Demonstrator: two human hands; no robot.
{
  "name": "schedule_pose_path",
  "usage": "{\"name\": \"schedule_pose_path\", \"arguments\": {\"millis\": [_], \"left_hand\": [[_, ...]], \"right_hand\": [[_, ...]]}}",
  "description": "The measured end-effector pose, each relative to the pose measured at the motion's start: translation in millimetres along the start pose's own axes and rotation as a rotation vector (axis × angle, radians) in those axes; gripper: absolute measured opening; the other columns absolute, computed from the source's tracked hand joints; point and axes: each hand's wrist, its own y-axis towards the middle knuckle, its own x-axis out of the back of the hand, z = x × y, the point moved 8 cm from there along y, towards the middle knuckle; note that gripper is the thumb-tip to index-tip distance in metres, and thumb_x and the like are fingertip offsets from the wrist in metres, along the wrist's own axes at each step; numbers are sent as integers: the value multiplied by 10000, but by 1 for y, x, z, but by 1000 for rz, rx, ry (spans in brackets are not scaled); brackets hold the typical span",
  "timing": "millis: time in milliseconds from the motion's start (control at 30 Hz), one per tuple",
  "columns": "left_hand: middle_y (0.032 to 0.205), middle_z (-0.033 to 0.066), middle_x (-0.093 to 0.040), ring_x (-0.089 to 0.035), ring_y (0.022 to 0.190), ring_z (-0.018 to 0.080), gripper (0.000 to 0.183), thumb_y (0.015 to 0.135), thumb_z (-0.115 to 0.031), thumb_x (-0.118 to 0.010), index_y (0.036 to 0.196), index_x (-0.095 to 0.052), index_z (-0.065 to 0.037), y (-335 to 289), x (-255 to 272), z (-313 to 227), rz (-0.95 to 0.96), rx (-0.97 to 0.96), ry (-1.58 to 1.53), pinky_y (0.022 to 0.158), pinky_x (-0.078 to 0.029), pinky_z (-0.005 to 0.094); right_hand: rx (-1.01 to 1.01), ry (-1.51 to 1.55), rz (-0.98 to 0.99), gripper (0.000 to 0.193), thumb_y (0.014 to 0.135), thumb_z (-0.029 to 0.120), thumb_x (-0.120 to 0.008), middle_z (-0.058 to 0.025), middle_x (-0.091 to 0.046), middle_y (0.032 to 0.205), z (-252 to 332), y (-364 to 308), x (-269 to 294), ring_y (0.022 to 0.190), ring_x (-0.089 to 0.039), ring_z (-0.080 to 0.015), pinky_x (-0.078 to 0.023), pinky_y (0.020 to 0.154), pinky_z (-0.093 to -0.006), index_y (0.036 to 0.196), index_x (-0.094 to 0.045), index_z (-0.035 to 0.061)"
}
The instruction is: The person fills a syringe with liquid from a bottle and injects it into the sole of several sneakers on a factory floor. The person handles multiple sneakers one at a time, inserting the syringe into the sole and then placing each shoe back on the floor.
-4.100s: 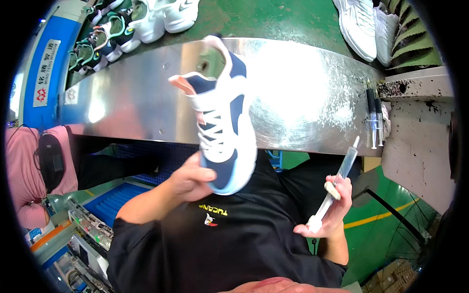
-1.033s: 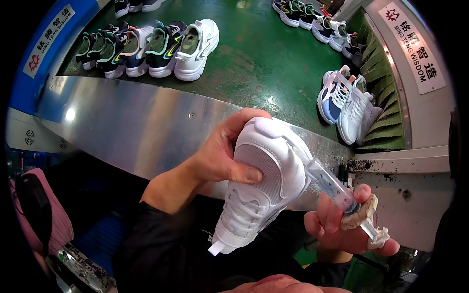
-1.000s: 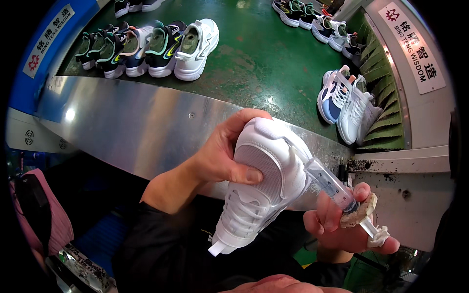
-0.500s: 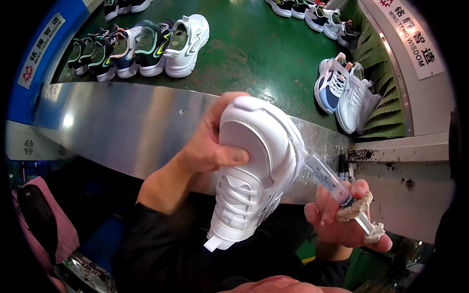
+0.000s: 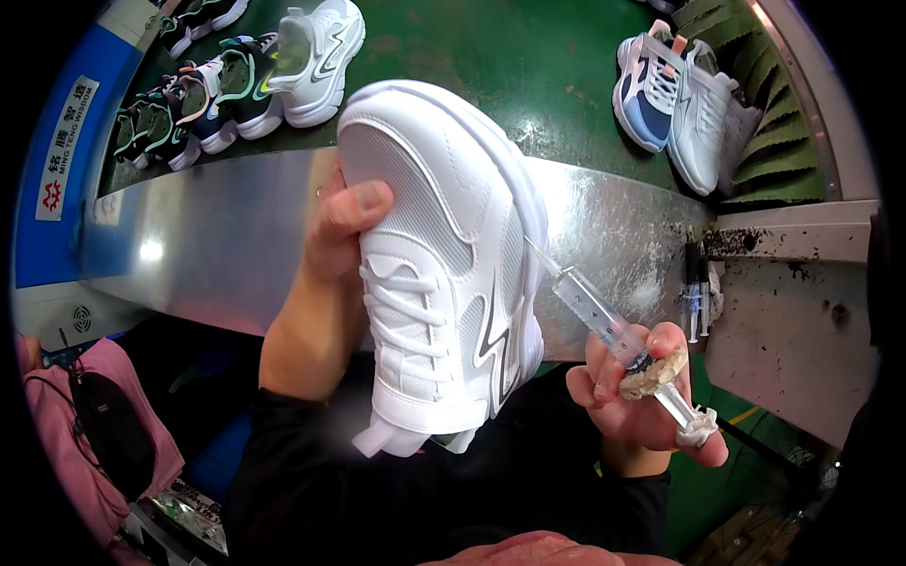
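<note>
A white sneaker (image 5: 425, 264) with white laces and a black-outlined zigzag on its side is held up in front of me, toe pointing away. My left hand (image 5: 342, 222) grips its left side near the toe, thumb over the upper, the other fingers hidden behind the shoe. In my right hand (image 5: 637, 387) is a clear plastic syringe (image 5: 596, 311); whitish wrapping covers its flange and plunger end, and my thumb lies at the plunger. The syringe's thin tip meets the sneaker's right side, at the seam between upper and sole.
A row of sneakers (image 5: 231, 90) stands on the green surface (image 5: 491, 75) at the far left. More sneakers (image 5: 675, 108) sit at the right against green flaps (image 5: 783, 141). A metal ledge (image 5: 208, 236) runs across the front. Slim black-topped tools (image 5: 696, 274) rest by the right wall.
The sneaker has turned more upright and shows more of its right side. The syringe tip has moved back along the sole seam. My view has shifted, too.
</note>
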Motion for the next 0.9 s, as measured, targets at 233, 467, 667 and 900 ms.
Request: {"name": "schedule_pose_path", "arguments": {"millis": [233, 467, 667, 900], "left_hand": [[1002, 173, -638, -650, 847, 225, 432, 820, -243, -540, 1109, -534, 79, 12, 7, 5, 34, 34, -89, 749, -540, 328], [1052, 178, -625, -639, 920, 245, 446, 866, -270, -522, 1143, -516, 80, 20, 31, 12, 45, 0, -77, 794, -537, 364], [1105, 162, -613, -618, 979, 265, 479, 863, -310, -526, 1187, -503, 42, 29, 25, 38, 50, 172, -337, 846, -517, 393], [1106, 151, -618, -635, 931, 247, 481, 868, -334, -515, 1201, -508, 14, 31, 22, 39, 16, 194, -240, 814, -533, 382]], "right_hand": [[11, 49, 38, 1062, 532, 591, -822, -159, -484, 1099, -9, -22, 18, 962, -489, -266, -380, 740, -347, 1268, -363, -22], [-23, 16, 17, 1039, 542, 611, -802, -169, -500, 1078, -18, -45, 24, 967, -495, -265, -395, 793, -347, 1245, -389, -34], [-95, -1, -69, 980, 504, 564, -847, -148, -507, 1040, -25, -71, 35, 901, -523, -227, -360, 647, -308, 1229, -432, 50], [-98, 2, -53, 953, 526, 545, -847, -135, -489, 1058, -27, -94, 38, 936, -511, -236, -360, 646, -314, 1226, -424, 54]]}}
